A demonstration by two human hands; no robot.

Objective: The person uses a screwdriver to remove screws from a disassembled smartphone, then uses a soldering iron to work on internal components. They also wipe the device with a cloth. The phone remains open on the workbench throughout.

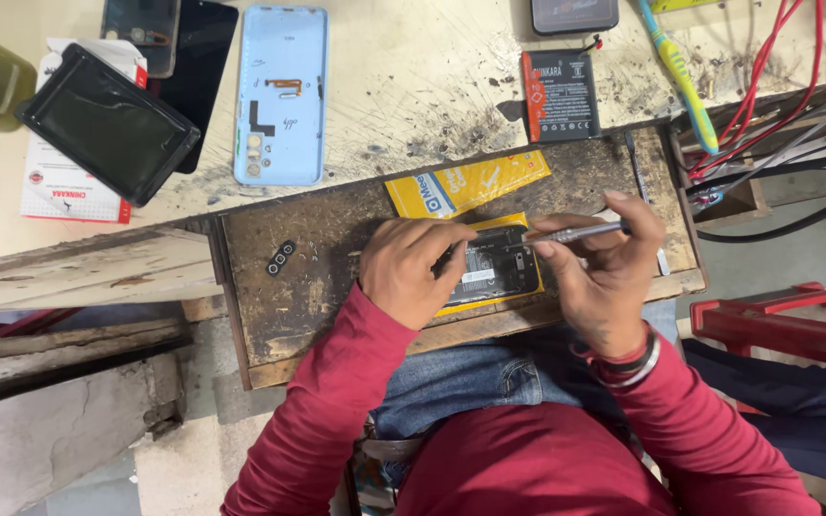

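My left hand (411, 270) presses the opened phone (489, 268) onto a yellow packet (466, 183) on the worktop (279, 287). My right hand (604, 268) pinches a metal screwdriver (576, 232) over it. A black-and-red battery (561, 96) and a pale blue back cover (281, 93) lie beyond.

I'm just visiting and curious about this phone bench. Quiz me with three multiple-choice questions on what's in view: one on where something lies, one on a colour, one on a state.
1. Where does the light blue back cover lie?
A. on the pale table above the wooden board
B. on the person's lap
C. under the opened phone

2. What colour are the person's sleeves?
A. green
B. dark red
C. white

3. What is the right hand doing?
A. resting flat and empty
B. holding a slim metal tool pointed at the opened phone
C. gripping the toothbrush

Answers: 1 A, it rests face down on the table beyond the board. 2 B, both arms show dark red. 3 B, its fingers pinch the tool while the left hand steadies the phone.
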